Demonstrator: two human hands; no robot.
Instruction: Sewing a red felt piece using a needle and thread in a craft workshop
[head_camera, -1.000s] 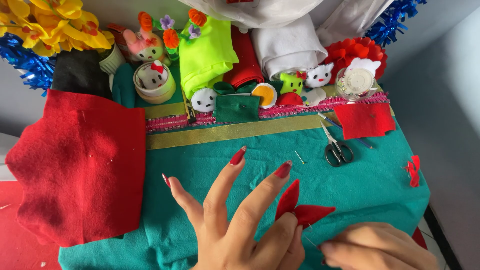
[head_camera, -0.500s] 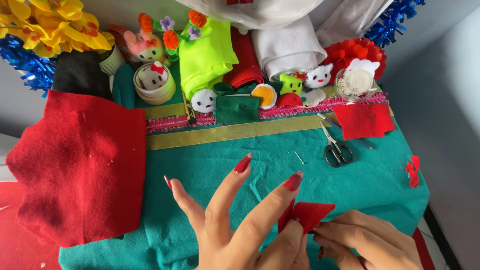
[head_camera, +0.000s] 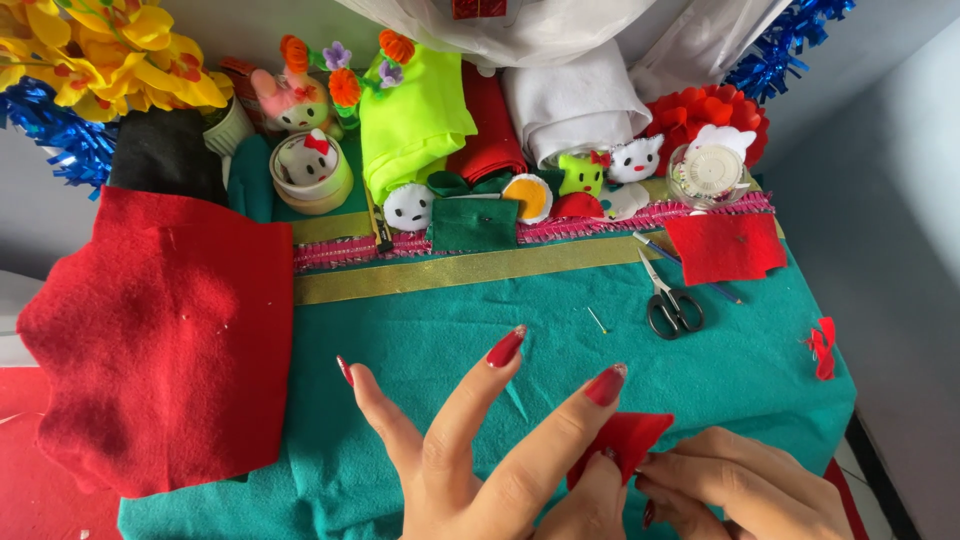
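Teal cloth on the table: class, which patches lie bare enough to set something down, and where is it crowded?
Bare teal cloth lies between the gold ribbon and the left hand, and between the scissors and the red scrap. The back row around the felt toys is crowded.

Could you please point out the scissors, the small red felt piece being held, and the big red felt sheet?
Scissors (head_camera: 672, 305), head view, on the pivot above the handles.
Small red felt piece (head_camera: 625, 440), head view, on its middle.
Big red felt sheet (head_camera: 165, 340), head view, on its centre.

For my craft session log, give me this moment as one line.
left hand: fingers spread, pinching small red felt piece | right hand: pinching same piece | surface: teal felt cloth | nearby: scissors, pin
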